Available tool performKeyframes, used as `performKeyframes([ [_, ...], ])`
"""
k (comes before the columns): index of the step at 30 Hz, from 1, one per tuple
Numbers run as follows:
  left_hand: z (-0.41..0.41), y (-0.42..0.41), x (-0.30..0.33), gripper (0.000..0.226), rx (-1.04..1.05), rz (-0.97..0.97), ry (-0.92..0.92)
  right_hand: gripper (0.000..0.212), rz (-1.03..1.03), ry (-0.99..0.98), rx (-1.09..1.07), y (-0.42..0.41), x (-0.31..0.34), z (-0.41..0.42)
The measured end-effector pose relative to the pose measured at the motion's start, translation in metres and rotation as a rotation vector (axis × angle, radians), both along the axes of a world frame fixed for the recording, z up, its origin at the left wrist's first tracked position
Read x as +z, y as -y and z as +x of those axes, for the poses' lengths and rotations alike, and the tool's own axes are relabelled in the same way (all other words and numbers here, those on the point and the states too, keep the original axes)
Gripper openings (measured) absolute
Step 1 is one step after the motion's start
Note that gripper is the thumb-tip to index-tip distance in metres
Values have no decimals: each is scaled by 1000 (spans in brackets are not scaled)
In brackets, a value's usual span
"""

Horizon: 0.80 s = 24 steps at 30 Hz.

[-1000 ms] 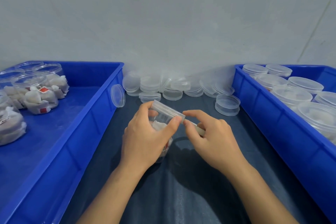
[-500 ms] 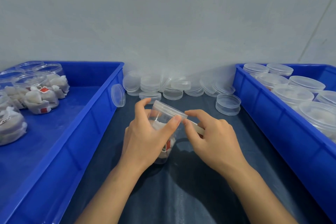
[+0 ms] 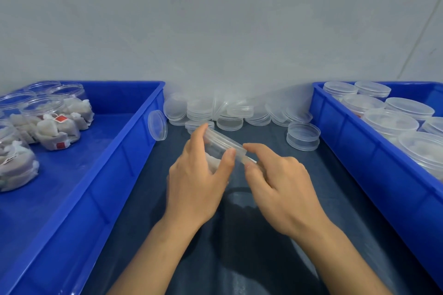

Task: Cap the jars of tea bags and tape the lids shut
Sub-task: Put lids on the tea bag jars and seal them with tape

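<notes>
Hands met over a dark blue mat (image 3: 239, 258), both working on one clear jar (image 3: 215, 151) of tea bags. The left hand (image 3: 199, 182) wrapped around the jar, thumb and forefinger curled against the lid (image 3: 223, 140), holding it tilted above the mat. The right hand (image 3: 285, 187) sat just right of the jar, its forefinger and thumb pinching a strip of tape (image 3: 248, 159) at the lid's edge. Left of the jar stood a blue bin (image 3: 124, 151) holding open jars of tea bags (image 3: 55, 124). Right of the jar, another blue bin (image 3: 359, 141) held capped jars (image 3: 390, 122). Behind the jar, along a grey wall (image 3: 215, 31), lay a heap of spare clear lids (image 3: 225, 112). One lid (image 3: 157, 125) leaned against the left bin's wall; two stacked lids (image 3: 303, 136) sat near the right bin.
</notes>
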<state>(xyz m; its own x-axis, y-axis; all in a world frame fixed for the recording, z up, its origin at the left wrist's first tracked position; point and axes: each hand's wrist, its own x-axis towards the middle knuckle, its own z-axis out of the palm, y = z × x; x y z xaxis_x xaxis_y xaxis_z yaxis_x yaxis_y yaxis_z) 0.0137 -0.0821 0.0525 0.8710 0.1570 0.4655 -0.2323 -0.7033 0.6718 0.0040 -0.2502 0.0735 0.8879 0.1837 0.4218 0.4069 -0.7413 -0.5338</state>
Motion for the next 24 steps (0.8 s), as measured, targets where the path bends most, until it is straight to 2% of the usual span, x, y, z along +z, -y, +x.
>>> performKeyframes([
  [4,4,-5,-1,83,11,-42,-21,48,-3,-19,18,1,2,0],
  [11,4,-3,-4,81,29,-1,-19,41,-119,98,-144,3,-2,4],
  [24,2,-8,0,73,-63,-97,-91,49,-23,1,-143,-1,-12,14],
])
